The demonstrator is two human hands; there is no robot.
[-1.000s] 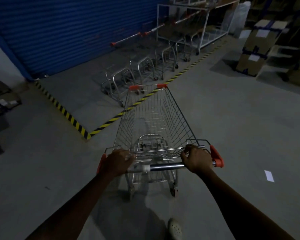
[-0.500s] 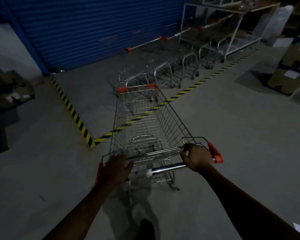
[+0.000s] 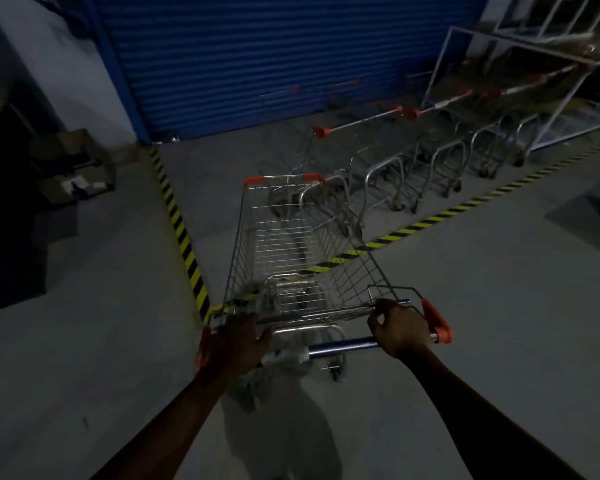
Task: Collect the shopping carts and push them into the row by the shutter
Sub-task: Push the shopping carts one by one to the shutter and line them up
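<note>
Blue shutter (image 3: 291,64) stands far ahead of the hands. Left hand (image 3: 236,344) and right hand (image 3: 400,329) both grip the shopping cart (image 3: 284,244) in front by its handle. Approach step, I judge; next it needs swinging right to nest into the parked row (image 3: 413,164).

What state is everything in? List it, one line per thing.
Shopping cart: upright, empty, straddling the striped floor tape, front pointing toward the row.
Left hand: holds the cart's handle.
Right hand: grips the handle near its right end.
Shutter: down, closed.
Row of carts: lined up by the shutter.
</note>
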